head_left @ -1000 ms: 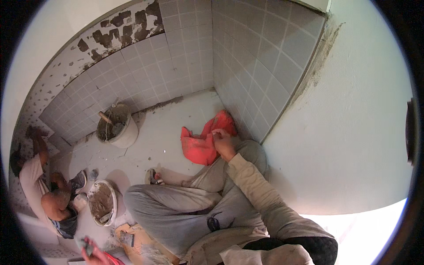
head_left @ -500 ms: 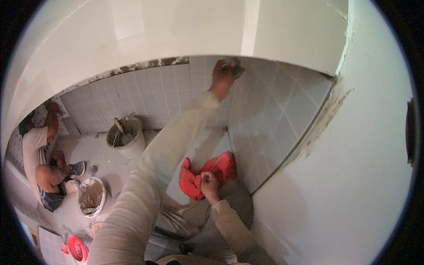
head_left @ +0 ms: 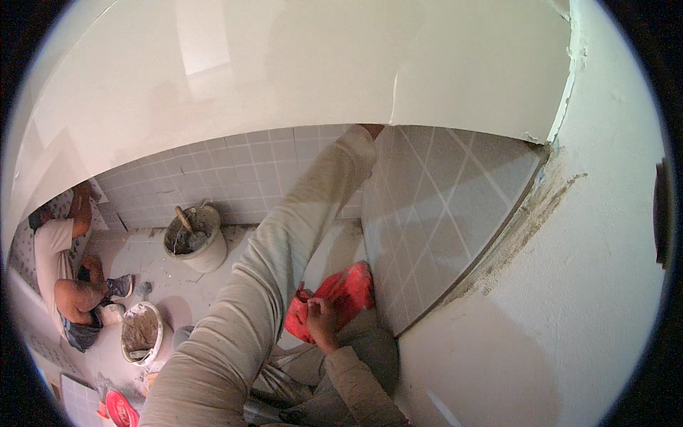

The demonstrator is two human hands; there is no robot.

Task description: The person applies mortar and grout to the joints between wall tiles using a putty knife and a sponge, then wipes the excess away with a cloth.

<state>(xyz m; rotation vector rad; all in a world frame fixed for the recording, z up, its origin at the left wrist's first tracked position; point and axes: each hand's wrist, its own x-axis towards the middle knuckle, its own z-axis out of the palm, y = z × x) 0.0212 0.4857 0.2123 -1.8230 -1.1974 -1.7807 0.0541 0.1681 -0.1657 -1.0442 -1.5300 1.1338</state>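
Note:
My left arm reaches far up to the tiled wall corner. Only a sliver of my left hand (head_left: 373, 130) shows; its fingers, and anything in them, are hidden behind the edge of a pale overhanging surface (head_left: 299, 71). Low in front of me, my right hand (head_left: 323, 324) is closed, its curled fingers gripping the upper edge of a crumpled red bag (head_left: 347, 290). The bag hangs or lies beside the right-hand wall of grey tiles (head_left: 434, 220), above my bent knee.
A mortar bucket (head_left: 206, 257) with a wooden-handled tool (head_left: 184, 219) stands by the back wall. Nearer is a second mortar bucket (head_left: 162, 334). A co-worker (head_left: 57, 256) crouches at the far left. A red basin (head_left: 122, 409) sits lower left.
My left hand, earlier visible with a dark item at the tile corner, has gone mostly behind the pale edge. My right hand and the red bag have shifted slightly down and left; the view has tilted.

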